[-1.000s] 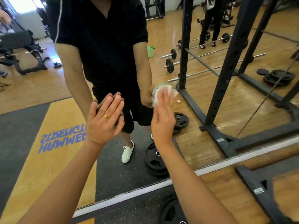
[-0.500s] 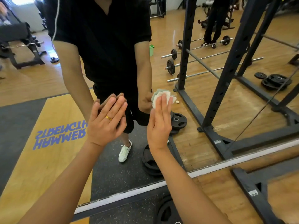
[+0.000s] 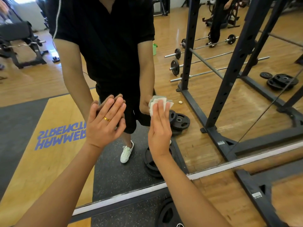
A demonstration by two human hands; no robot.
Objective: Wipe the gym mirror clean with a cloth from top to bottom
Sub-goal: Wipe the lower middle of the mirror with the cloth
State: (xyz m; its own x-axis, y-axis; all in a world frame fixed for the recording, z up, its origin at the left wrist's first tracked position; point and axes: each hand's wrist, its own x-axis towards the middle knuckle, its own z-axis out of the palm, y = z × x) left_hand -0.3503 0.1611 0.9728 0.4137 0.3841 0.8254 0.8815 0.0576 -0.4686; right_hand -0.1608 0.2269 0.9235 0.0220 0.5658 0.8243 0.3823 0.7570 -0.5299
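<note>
The gym mirror fills most of the view, and its white bottom frame runs diagonally low across the picture. My right hand presses a folded white cloth flat against the glass, fingers stretched out over it. My left hand, wearing a gold ring, rests flat on the mirror to the left, fingers apart, holding nothing. Both hands sit in the lower part of the mirror, and the glass reflects my body in black clothes.
A black power rack base stands on the wooden floor at lower right, close to the mirror. Black weight plates lie on the rubber mat under my right arm. Barbells, plates and another person appear only as reflections.
My right hand with the cloth has slid slightly down and left on the glass. The view has tilted a little. My left hand stays flat in place.
</note>
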